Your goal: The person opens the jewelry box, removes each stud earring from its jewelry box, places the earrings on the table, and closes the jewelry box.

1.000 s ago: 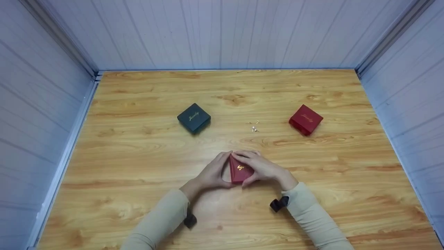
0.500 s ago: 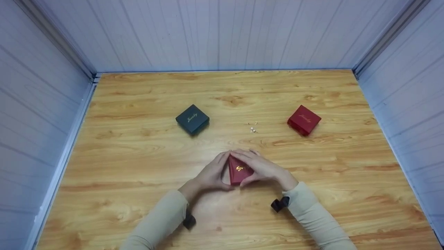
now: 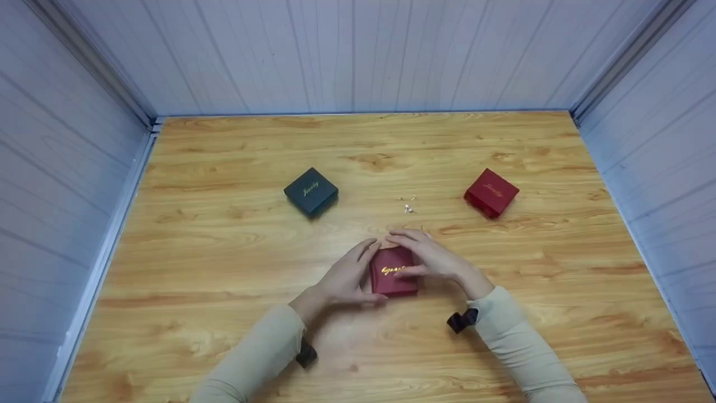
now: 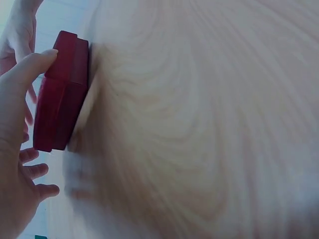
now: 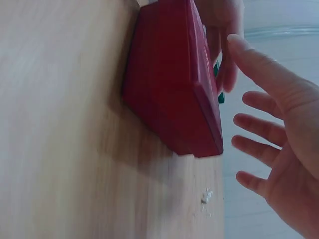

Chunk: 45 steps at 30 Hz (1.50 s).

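A dark red jewelry box (image 3: 393, 285) with gold script on its lid lies closed on the table between both hands. My left hand (image 3: 341, 280) curves around its left side, the thumb at the near edge and the fingertips close to the far left corner. In the left wrist view, the left thumb (image 4: 42, 62) overlaps the box's upper edge while the other fingers spread below it. My right hand (image 3: 433, 260) hovers at the box's right side, its thumb over the lid. The right wrist view has the right fingers (image 5: 259, 132) spread apart from the box.
A dark green jewelry box (image 3: 311, 192) stands at the back left and another red box (image 3: 491, 193) at the back right. Between them lie several tiny earrings (image 3: 409, 209), some with white beads. Pale panel walls (image 3: 352, 56) enclose the wooden table (image 3: 224, 246).
My right hand has loosened from the box and shifted right, uncovering more of the lid. The left fingers have opened slightly. The box stays in nearly the same place.
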{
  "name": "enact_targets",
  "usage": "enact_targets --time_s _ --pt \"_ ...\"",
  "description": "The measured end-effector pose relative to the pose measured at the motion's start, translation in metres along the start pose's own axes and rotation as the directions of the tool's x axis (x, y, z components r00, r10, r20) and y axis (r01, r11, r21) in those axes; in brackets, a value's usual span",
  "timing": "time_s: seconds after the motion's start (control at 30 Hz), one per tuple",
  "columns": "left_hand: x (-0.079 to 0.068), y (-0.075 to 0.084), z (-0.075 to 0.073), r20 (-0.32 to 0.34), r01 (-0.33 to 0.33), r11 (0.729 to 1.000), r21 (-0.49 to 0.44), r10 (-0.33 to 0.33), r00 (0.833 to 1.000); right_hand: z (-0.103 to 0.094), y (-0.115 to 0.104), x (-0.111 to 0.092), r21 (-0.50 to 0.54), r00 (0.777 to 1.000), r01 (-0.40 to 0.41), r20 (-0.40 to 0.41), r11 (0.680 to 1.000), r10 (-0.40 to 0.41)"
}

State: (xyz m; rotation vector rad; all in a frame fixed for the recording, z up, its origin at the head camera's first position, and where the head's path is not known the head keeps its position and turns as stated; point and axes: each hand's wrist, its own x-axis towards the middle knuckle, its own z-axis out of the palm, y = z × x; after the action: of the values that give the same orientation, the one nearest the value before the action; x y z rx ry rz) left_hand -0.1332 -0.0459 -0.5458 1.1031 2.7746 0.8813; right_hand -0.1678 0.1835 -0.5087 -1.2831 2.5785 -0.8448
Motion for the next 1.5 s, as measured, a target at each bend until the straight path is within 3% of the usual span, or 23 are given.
enact_targets --time_s 0.23,0.33,0.47,0.6,0.87,1.17,1.5 --pt "0.006 0.007 -0.002 -0.002 -0.082 0.994 0.070 0.083 0.997 -0.015 0.010 -0.004 0.004 0.996 -0.079 -0.044 0.997 0.079" --pt "0.008 0.010 -0.003 0.006 -0.105 0.991 0.087 0.105 0.994 -0.021 0.016 -0.006 0.028 0.988 -0.114 -0.098 0.993 0.116" --pt "0.010 0.015 -0.003 0.017 -0.117 0.987 0.110 0.115 0.993 -0.028 0.027 -0.006 0.053 0.976 -0.094 -0.191 0.994 0.103" --pt "0.013 0.020 -0.001 0.038 -0.095 0.987 0.127 0.091 0.995 -0.037 0.038 -0.006 0.043 0.964 -0.088 -0.248 0.995 0.096" --pt "0.020 0.027 0.003 0.062 -0.042 0.988 0.150 0.033 0.998 -0.063 0.052 -0.005 -0.026 0.935 -0.233 -0.280 0.972 0.216" --pt "0.023 0.028 0.005 0.092 0.017 0.987 0.162 -0.033 0.995 -0.087 0.069 -0.002 -0.028 0.907 -0.342 -0.271 0.939 0.322" --pt "0.026 0.028 0.007 0.107 0.046 0.986 0.158 -0.063 0.992 -0.104 0.092 -0.007 0.017 0.849 -0.465 -0.274 0.885 0.452"
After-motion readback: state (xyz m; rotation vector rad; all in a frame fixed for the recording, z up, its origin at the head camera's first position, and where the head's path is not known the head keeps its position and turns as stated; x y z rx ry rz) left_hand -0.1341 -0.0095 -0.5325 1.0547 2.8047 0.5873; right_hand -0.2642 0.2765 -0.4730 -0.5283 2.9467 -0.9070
